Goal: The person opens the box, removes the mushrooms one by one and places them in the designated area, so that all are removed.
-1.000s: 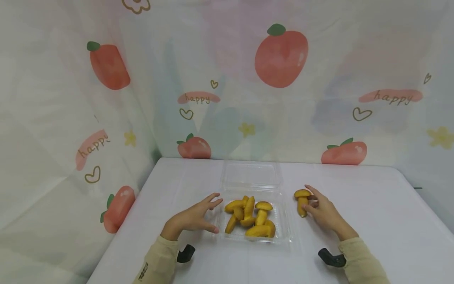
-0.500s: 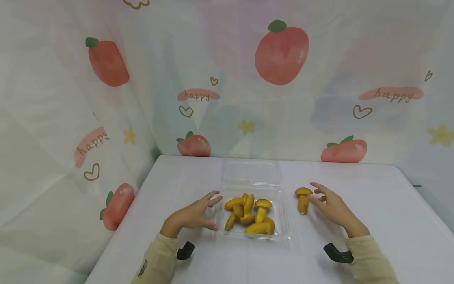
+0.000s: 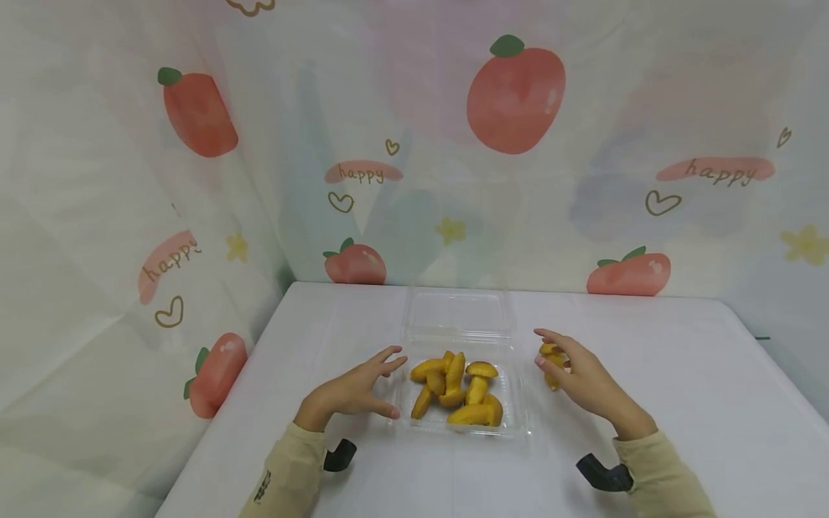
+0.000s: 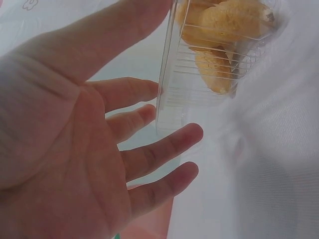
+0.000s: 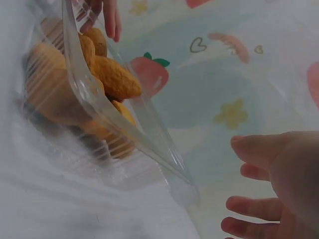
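Observation:
A clear plastic clamshell box (image 3: 522,403) stands on the table with its lid folded back, holding several yellow-brown mushrooms (image 3: 455,374). At its left side is my left hand (image 3: 350,392), thumb and fingers spread; in the left wrist view the fingertips overlap the box's rim (image 4: 167,64). To the right of the box lies a single mushroom (image 3: 552,381), partly hidden behind my right hand (image 3: 586,378). The right hand's thumb and fingers are extended over that mushroom. In the right wrist view no mushroom shows between these fingers (image 5: 254,206).
The raised lid (image 3: 458,314) lies behind the box, toward the back edge of the white table (image 3: 680,381). A fabric backdrop (image 3: 615,108) printed with fruit encloses the back and left side. Black curved pieces (image 3: 604,475) are at both sleeves.
My right hand was at the lone mushroom, drew back right, and has now come left over it again. That mushroom stays at about the same spot. The left hand holds still.

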`<state>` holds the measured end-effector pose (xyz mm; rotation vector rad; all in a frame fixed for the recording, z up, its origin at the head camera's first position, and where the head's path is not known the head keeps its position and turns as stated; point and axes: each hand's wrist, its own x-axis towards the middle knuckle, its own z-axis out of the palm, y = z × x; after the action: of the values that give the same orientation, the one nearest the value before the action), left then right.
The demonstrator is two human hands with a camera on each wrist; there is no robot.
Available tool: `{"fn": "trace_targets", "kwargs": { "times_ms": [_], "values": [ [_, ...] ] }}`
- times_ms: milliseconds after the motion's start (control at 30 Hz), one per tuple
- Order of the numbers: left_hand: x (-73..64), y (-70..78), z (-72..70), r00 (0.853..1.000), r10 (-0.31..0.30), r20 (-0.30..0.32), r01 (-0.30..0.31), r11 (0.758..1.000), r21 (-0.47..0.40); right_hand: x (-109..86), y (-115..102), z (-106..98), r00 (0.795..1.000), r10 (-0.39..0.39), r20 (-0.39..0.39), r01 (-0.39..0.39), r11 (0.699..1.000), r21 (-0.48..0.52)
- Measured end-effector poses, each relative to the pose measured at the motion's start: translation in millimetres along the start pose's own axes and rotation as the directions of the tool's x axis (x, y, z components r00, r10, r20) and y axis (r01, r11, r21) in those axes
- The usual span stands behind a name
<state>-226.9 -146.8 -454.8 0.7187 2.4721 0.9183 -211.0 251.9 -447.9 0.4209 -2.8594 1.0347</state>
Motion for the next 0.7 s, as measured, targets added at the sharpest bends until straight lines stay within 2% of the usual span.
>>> {"fn": "trace_targets", "kwargs": {
  "times_ms": [167, 367, 467, 700],
  "values": [
    [1.2, -0.8, -0.2, 1.000, 0.004, 0.001, -0.004, 1.000, -0.011, -2.7, -15.8, 8.4, 0.997, -0.077, -0.019, 0.078, 0.996, 0.034],
    [1.4, 0.3, 1.2, 1.000, 0.013, 0.000, -0.013, 1.000, 0.012, -5.1, -33.8, 24.7, 0.979, -0.200, -0.044, 0.202, 0.979, 0.040],
    [1.0, 1.6, 0.5, 1.000, 0.007, -0.002, -0.007, 1.000, 0.016, -4.8, -41.9, 35.6, 0.968, -0.249, -0.018, 0.250, 0.967, 0.053],
    [-0.5, 2.3, -0.8, 1.000, 0.011, 0.001, -0.011, 1.000, 0.010, -2.2, -52.2, 58.4, 0.954, -0.296, 0.052, 0.292, 0.954, 0.070]
  ]
}}
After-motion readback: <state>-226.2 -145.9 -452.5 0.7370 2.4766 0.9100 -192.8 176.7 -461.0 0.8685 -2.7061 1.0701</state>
